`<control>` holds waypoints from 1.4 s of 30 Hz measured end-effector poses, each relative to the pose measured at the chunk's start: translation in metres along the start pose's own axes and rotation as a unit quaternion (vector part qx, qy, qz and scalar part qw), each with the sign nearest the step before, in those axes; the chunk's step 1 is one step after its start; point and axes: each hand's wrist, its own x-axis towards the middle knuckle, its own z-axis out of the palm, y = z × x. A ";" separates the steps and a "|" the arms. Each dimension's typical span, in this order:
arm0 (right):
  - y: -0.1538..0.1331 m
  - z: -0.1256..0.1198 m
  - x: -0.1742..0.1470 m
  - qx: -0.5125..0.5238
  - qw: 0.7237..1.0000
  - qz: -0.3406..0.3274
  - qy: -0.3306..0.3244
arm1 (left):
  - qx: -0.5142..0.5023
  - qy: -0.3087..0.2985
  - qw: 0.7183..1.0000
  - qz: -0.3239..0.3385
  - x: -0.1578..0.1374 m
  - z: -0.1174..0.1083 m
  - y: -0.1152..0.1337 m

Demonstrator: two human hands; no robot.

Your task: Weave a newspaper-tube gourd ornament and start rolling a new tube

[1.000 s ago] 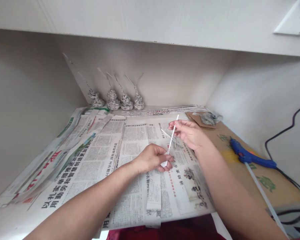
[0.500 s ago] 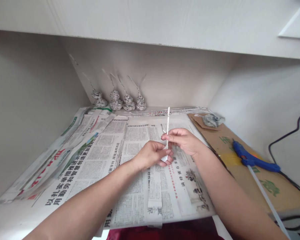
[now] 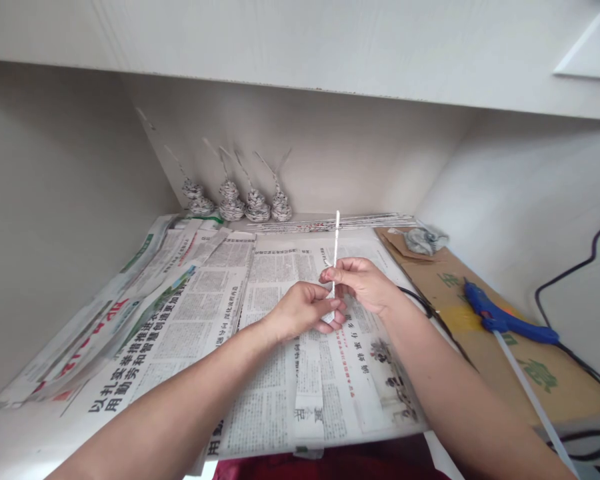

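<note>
Between my two hands stands a thin rolled paper stick (image 3: 337,240), white and upright. My left hand (image 3: 307,310) pinches its lower end, where the paper widens. My right hand (image 3: 355,280) is closed around the stick just above, thumb and fingertips pressed on it. Below my left hand a newspaper strip (image 3: 309,393) runs down toward the table's front edge; the hand hides where it meets the stick. Both hands are over newspaper sheets (image 3: 260,373) that cover the table.
Several woven paper gourds (image 3: 231,203) stand at the back left. Thin paper sticks (image 3: 350,221) lie along the back. Newspaper strips (image 3: 145,293) are stacked at left. On cardboard (image 3: 510,393) at right rest a blue glue gun (image 3: 505,317) and a crumpled wad (image 3: 425,240).
My right hand has shifted slightly left, its fingers still on the stick. A black cable now shows beside my right wrist. My left hand has barely moved.
</note>
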 end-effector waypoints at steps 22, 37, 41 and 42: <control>-0.024 -0.025 0.001 0.116 0.980 -0.086 0.139 | 0.071 -0.106 0.990 -0.057 -0.004 0.002 -0.004; -0.027 -0.025 0.000 0.129 0.980 -0.079 0.128 | 0.075 -0.106 0.990 -0.057 -0.005 0.003 -0.001; -0.030 -0.024 -0.002 0.118 0.979 -0.085 0.140 | 0.091 -0.104 0.989 -0.057 -0.004 0.003 -0.003; -0.030 -0.024 -0.002 0.121 0.977 -0.090 0.149 | 0.090 -0.105 0.989 -0.054 -0.004 0.003 -0.003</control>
